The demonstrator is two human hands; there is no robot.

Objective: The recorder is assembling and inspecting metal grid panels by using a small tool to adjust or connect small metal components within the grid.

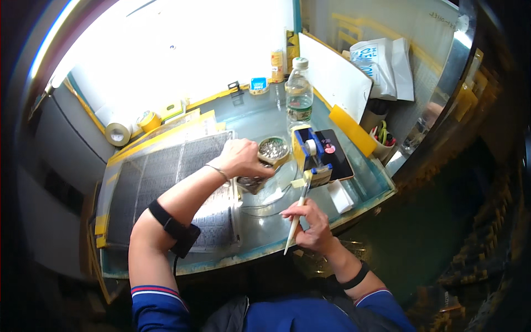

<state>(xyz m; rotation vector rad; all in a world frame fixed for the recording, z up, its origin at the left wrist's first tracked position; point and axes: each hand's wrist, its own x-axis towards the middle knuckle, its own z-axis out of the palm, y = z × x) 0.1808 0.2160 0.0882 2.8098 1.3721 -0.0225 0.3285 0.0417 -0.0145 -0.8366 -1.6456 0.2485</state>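
Observation:
My left hand (240,159) reaches over a round dish (275,148) of small silvery pieces and a second container (250,185) with darker pieces. Its fingers are closed at the rims; what they grip is hidden. My right hand (315,226) is shut on a slim cream-handled tool (292,233), tilted, its upper end by the front of a blue-and-yellow tape dispenser (311,146). Whether that end touches the dispenser I cannot tell. Left of both containers lies a dark, densely patterned sheet (160,193) under a clear cover, edged with yellow tape.
Behind the dispenser stands a plastic bottle (299,97); a phone (336,155) lies to its right. Folded white paper (340,197) sits near the front edge. Tape rolls (118,134) line the back left. A pen cup (383,141) and white panel (337,77) are at right.

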